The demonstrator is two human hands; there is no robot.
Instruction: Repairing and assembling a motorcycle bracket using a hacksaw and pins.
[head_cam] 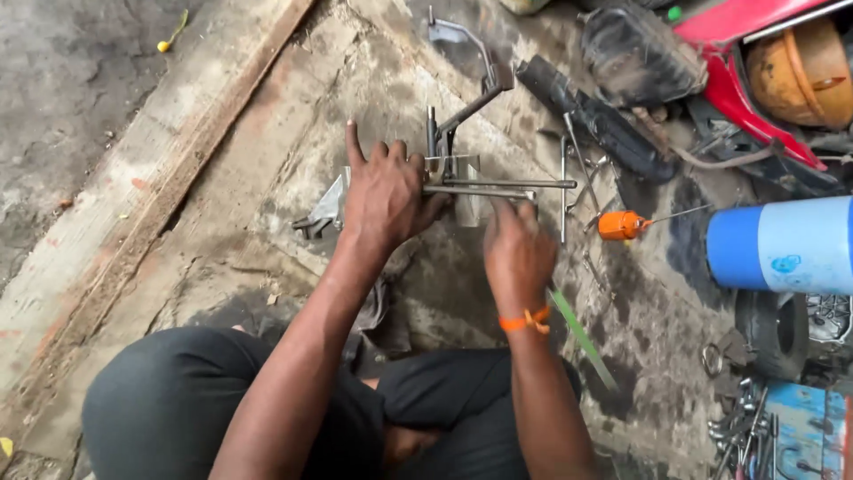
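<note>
The person squats on a stained concrete floor (pixel 267 204) and works on a metal bracket assembly (pixel 453 182) that lies in front of the knees. The left hand (pixel 384 191) presses down on the left part of this assembly; its fingers are spread and curled over the metal, with the index finger pointing away, so it holds the part steady and does not grip a tool. The right hand (pixel 515 249), which wears an orange wristband (pixel 526 320), is closed around something at the lower right of the assembly, near a long steel rod (pixel 502 185) that passes across it. What exactly the fingers enclose I cannot tell, because the hand covers it.

My judgement is that the work is somewhere in the middle: the rod already sits through the piece, but both hands are on it, so the fitting does not look finished.

Just beside it lies an orange-handled screwdriver (pixel 622 225). Further right are a blue and white cylinder (pixel 782 244), black motorcycle parts (pixel 604 116) and a red body panel (pixel 737 53). A heap of loose tools (pixel 755 427) lies at the lower right.
</note>
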